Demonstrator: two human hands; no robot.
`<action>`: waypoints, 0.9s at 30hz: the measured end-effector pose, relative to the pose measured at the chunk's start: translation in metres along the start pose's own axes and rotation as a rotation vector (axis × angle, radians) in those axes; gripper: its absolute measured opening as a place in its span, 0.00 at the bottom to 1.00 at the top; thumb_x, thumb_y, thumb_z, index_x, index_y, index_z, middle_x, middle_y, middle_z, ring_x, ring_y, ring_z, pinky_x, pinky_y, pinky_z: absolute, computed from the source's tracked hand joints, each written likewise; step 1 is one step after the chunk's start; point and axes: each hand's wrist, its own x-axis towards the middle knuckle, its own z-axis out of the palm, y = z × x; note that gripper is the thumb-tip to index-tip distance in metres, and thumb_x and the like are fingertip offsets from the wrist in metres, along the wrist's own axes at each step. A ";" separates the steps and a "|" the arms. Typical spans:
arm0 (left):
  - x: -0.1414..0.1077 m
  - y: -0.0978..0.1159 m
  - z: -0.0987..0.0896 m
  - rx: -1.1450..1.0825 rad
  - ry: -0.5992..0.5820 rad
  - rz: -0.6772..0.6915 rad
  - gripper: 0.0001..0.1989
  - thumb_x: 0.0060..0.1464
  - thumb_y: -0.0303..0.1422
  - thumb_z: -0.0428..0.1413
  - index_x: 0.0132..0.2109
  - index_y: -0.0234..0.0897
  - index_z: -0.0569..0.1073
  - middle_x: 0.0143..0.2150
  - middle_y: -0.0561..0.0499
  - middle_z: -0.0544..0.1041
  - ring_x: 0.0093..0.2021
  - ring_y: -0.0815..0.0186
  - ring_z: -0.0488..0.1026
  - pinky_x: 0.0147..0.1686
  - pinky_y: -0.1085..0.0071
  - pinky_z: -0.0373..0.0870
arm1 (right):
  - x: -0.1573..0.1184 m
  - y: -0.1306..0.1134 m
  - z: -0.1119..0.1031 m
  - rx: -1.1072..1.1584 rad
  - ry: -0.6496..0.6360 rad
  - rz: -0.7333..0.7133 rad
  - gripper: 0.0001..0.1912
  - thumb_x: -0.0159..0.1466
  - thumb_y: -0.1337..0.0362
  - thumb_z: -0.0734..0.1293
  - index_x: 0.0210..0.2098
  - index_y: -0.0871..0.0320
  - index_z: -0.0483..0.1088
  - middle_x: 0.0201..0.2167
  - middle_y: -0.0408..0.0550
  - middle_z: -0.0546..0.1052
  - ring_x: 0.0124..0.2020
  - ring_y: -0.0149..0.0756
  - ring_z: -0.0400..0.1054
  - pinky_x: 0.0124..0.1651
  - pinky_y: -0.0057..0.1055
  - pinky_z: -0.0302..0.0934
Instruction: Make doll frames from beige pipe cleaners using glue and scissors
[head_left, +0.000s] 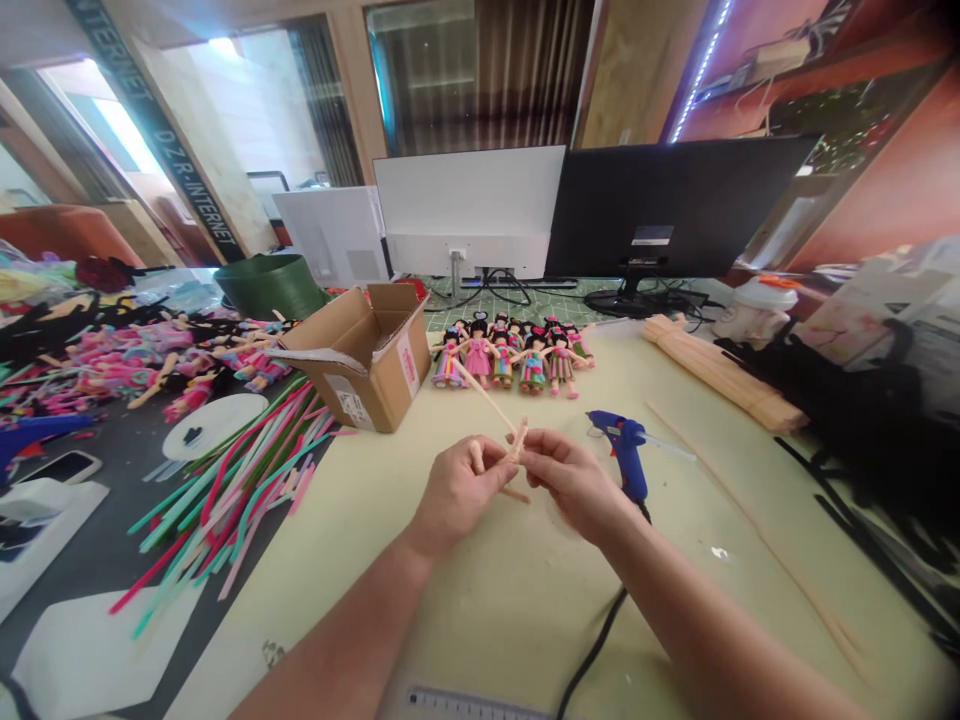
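Left hand (461, 487) and right hand (571, 478) both have fingertips pinched on beige stem piece (517, 440), above table (480, 620) mid-width, well in from near edge, probably so one steadies while the other shapes.

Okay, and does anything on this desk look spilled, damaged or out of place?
Nothing looks spilled, but a small shiny scrap lies stray on the pale yellow tabletop, right of the black cable. The open brown cardboard box has a ragged, whitish flap edge, perhaps torn.
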 end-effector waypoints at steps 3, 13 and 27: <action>0.001 -0.001 0.000 -0.023 -0.007 -0.059 0.11 0.48 0.39 0.60 0.32 0.34 0.74 0.28 0.52 0.74 0.28 0.69 0.68 0.28 0.74 0.63 | 0.000 -0.004 0.000 0.072 -0.031 0.034 0.10 0.53 0.60 0.72 0.32 0.58 0.73 0.27 0.42 0.71 0.24 0.26 0.59 0.29 0.27 0.54; 0.002 0.000 0.003 -0.329 -0.071 -0.199 0.15 0.48 0.43 0.60 0.31 0.33 0.70 0.25 0.52 0.71 0.27 0.70 0.68 0.30 0.73 0.64 | 0.000 0.002 0.001 -0.023 0.024 -0.107 0.10 0.55 0.63 0.69 0.38 0.55 0.71 0.33 0.43 0.74 0.31 0.31 0.65 0.35 0.29 0.59; 0.001 0.010 -0.001 -0.707 -0.167 -0.418 0.18 0.43 0.38 0.64 0.36 0.36 0.65 0.23 0.57 0.66 0.23 0.74 0.66 0.23 0.77 0.60 | -0.008 -0.004 -0.003 -0.632 0.045 -0.481 0.03 0.62 0.65 0.64 0.35 0.53 0.70 0.32 0.46 0.75 0.34 0.36 0.69 0.38 0.32 0.60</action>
